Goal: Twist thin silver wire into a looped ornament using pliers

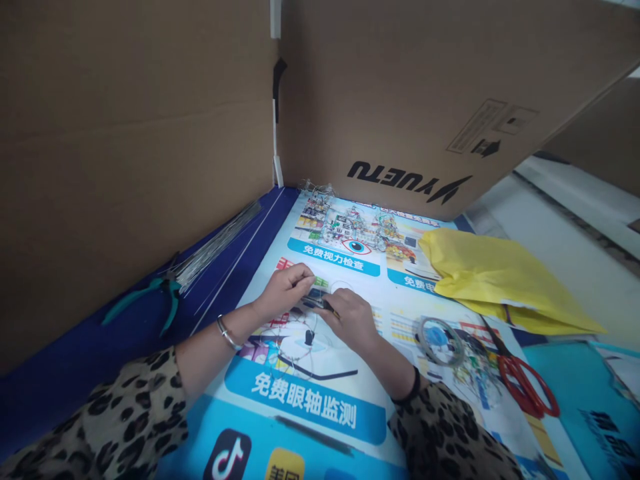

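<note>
My left hand (289,288), a silver bangle on its wrist, is closed in a pinch; what its fingertips hold is too small to make out. Close beside it, my right hand (353,319) is closed with thumb and forefinger on a small dark object (316,300), whose kind I cannot tell. Thin bent wire (293,363) loops below both hands over the printed sheet (365,360). Farther back, several tangled wire pieces with small coloured bits (353,223) lie on the sheet.
Teal-handled pliers (167,287) and a bundle of straight wires (220,247) lie left. To the right are a tape roll (440,341), red-handled scissors (525,383), a yellow bag (505,283) and a blue packet (575,400). Cardboard walls (400,87) stand behind and left.
</note>
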`<state>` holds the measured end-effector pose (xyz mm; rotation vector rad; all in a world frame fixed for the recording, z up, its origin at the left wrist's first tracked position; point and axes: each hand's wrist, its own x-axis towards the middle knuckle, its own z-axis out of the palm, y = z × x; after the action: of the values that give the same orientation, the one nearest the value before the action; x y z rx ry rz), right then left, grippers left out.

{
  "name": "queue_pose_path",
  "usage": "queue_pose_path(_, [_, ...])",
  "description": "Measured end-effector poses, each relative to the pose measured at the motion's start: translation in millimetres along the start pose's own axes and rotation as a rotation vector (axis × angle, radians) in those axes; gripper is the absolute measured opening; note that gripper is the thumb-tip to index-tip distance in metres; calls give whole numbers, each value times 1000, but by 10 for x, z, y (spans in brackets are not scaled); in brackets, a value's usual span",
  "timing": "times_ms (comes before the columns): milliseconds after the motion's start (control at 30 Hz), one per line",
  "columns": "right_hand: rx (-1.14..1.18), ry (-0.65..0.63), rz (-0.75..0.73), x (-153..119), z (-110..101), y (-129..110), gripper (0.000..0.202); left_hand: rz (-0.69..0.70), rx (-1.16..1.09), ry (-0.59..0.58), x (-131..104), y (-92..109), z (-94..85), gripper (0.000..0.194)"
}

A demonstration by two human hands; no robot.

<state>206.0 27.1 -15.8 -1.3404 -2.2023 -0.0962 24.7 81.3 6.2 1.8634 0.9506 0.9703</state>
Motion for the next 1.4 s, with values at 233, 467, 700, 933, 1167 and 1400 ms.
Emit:
queue_pose_path(233, [4,-34,26,5,-18,-13,32,-14,-13,1,-4,-2,-2,18])
queue_pose_path(467, [-4,-72,39,14,-29,-25,35,-28,-16,19,-1,6,-7,14])
queue_pose_path(700, [1,-100,59,21,-40,-19,37,-12,-38,9,-6,-2,-8,17])
queue_pose_path(933, [1,-144,71,53,-61,-21,37,27,-53,38,-23,-7,-16,21])
queue_pose_path(1167, [10,-182,66,67,-96,-11,37,109,2,54,-36,-16,-17,21])
queue_pose_path(1400, [22,-209,75,79,-118,-13,38,239,114,61,-39,-4,-31,18])
